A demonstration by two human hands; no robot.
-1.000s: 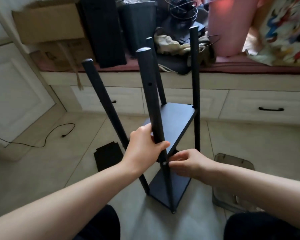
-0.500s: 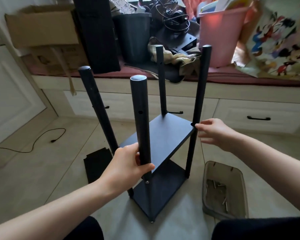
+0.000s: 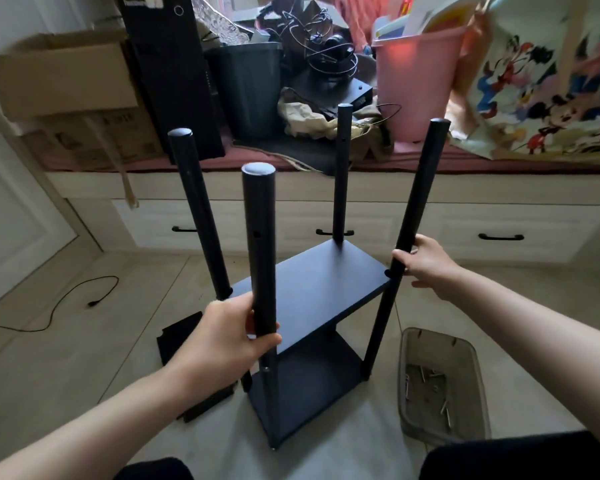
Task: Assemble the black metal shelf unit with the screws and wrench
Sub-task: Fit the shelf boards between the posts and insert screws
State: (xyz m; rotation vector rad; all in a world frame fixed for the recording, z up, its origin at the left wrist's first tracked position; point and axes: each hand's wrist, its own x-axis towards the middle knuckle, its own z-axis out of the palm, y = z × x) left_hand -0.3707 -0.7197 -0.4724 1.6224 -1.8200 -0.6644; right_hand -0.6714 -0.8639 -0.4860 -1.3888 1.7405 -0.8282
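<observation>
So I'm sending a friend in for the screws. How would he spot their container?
Find the black shelf unit standing on the floor. Just to its right, beside the right hand, sits a tray. It is the only clear plastic thing on the tiles, with loose screws inside.

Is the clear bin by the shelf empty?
Not empty. The clear bin holds several loose screws scattered across its bottom.

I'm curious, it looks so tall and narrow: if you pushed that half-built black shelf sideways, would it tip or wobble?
Probably tippy: the shelf unit stands tall on a narrow base, with four posts rising well above the two fitted boards. It likely flexes a little too, since both hands, left hand and right hand, hold posts. Being metal, it should feel stiff.
</observation>
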